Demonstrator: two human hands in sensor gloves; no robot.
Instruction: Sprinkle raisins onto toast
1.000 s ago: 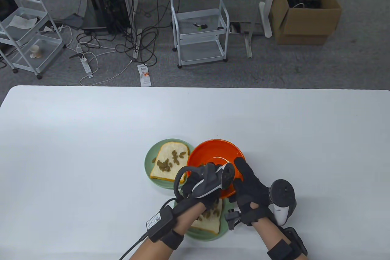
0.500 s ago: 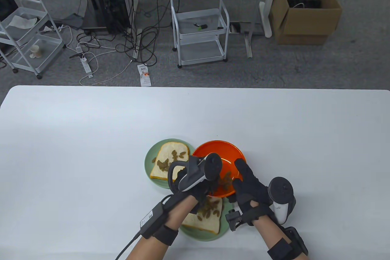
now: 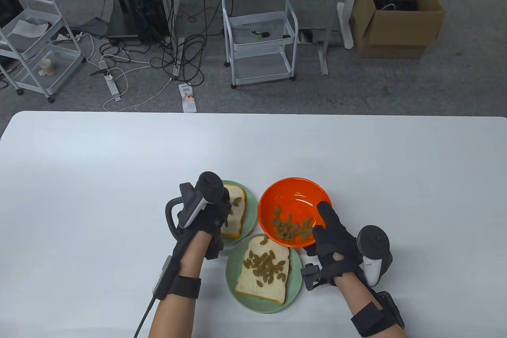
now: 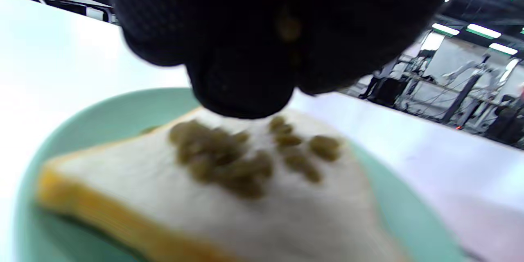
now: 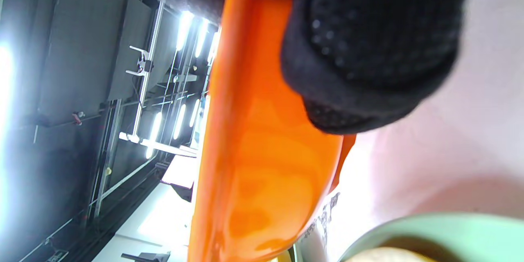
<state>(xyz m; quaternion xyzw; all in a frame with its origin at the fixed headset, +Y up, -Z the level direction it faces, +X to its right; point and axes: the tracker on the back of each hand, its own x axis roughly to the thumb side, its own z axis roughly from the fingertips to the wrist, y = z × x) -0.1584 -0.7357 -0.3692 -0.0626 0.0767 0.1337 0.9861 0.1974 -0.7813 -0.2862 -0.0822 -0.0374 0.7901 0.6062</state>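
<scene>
**Raisins over the far toast**

The left hand's fingers (image 4: 241,69) are bunched together, a few raisins caught between them, just above the far toast (image 4: 229,196). Lowest in the table view sits the near toast (image 3: 264,274) on its green plate (image 3: 233,270), topped with raisins. Right of centre, the right hand (image 3: 330,235) grips the rim of the orange bowl (image 3: 293,199) — thumb inside, loose raisins (image 3: 291,229) pooled within. The left hand (image 3: 208,215) hovers over the far green plate (image 3: 249,219), just left of the bowl.
</scene>
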